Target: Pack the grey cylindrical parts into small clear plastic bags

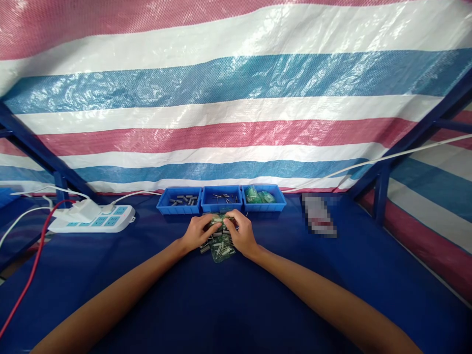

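Observation:
In the head view, a greenish clear plastic bag (222,249) with small metal pieces inside lies on the table in front of me. My left hand (199,231) grips green plastic from the left, thumb and fingers pressed together. From the right, my right hand (241,233) pinches the same plastic, with the two thumbs close together. Whether the plastic between my fingers belongs to the lower bag or to a second one, I cannot tell. Loose metal pins (204,249) lie around and under the bag, partly hidden by my hands.
Behind my hands stand three blue bins: the left bin (179,210) holds short metal cylinders, the middle bin (221,206) thin pins, the right bin (271,210) green bags. A white power strip (114,221) with cables is at left. A pixelated object (320,216) lies at right.

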`<state>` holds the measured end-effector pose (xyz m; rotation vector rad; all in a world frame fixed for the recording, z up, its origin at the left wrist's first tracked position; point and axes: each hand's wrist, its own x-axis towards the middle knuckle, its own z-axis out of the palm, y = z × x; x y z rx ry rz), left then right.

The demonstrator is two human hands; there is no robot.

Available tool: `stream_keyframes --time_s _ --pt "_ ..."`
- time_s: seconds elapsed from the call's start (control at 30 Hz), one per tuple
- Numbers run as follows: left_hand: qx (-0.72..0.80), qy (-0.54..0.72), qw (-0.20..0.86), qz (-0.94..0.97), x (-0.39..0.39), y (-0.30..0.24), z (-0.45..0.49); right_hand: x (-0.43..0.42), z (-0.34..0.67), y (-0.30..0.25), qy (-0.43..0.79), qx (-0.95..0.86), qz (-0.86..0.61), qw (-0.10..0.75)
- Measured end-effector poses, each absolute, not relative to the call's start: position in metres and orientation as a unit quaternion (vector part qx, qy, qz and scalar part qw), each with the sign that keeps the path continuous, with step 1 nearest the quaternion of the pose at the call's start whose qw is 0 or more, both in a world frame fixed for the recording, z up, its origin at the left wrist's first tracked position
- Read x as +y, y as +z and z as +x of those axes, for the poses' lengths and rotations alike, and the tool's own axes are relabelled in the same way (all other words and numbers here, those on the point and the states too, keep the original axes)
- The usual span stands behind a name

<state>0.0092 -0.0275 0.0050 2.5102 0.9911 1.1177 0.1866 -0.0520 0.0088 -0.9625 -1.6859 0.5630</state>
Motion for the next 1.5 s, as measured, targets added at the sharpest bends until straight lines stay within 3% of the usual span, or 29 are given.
stream_keyframes --time_s 0.37,1.5 --pt "0.317 0.376 0.066 0.868 -0.0254 -0.0001 0.0077 -0.0531 0.1874 0.0105 0.246 -0.715 -0.393 0.524" --pt "0.342 0.429 0.074 0.833 -0.0287 0.0017 0.0049 -0.0527 0.1866 0.0097 0.250 -0.722 -0.376 0.524"
